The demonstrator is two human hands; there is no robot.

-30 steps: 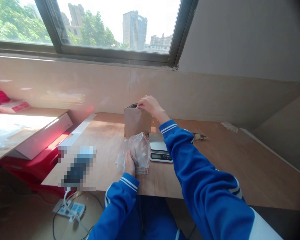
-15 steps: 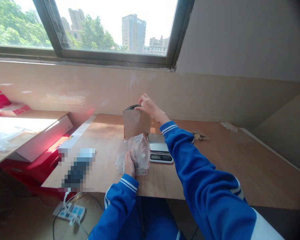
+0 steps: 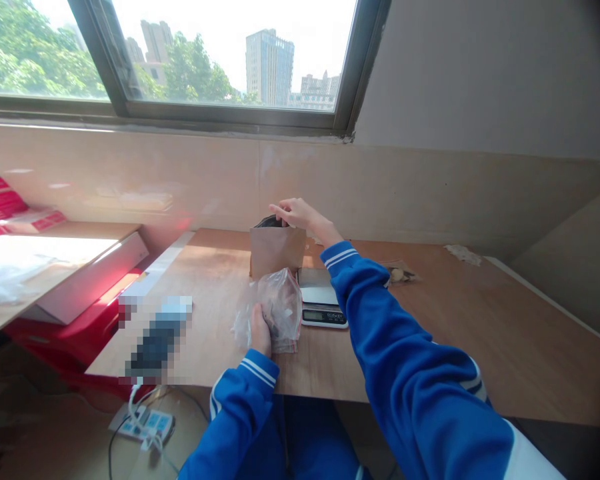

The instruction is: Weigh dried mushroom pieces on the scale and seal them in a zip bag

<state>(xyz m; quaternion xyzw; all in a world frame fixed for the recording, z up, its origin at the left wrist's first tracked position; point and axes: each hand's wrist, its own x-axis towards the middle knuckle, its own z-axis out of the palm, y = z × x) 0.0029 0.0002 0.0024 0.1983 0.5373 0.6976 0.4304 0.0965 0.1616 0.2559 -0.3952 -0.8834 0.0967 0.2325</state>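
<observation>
My left hand (image 3: 261, 328) is closed on a clear zip-lock bag (image 3: 283, 300), which it holds above the front part of the table. Small dark things show inside the bag, too unclear to name. Behind it stands a brown paper bag (image 3: 277, 252) with a dark opening at its top. Over that opening is my right hand (image 3: 297, 215), fingers apart, some of them dipping toward the inside; I make out nothing in them. A kitchen scale (image 3: 323, 293) with a steel plate lies just right of the zip-lock bag, partly covered by my right sleeve.
On the wooden table (image 3: 455, 333), a small packet (image 3: 403, 272) lies beyond my right arm. A blurred-out dark object (image 3: 155, 343) is at the left edge, with a power strip (image 3: 147, 425) and cables below. Another table (image 3: 95, 233) stands left.
My right hand has come down slightly toward the paper bag's opening, and its fingers have spread from a bent, closed pose. My left hand still holds the zip-lock bag in the same place.
</observation>
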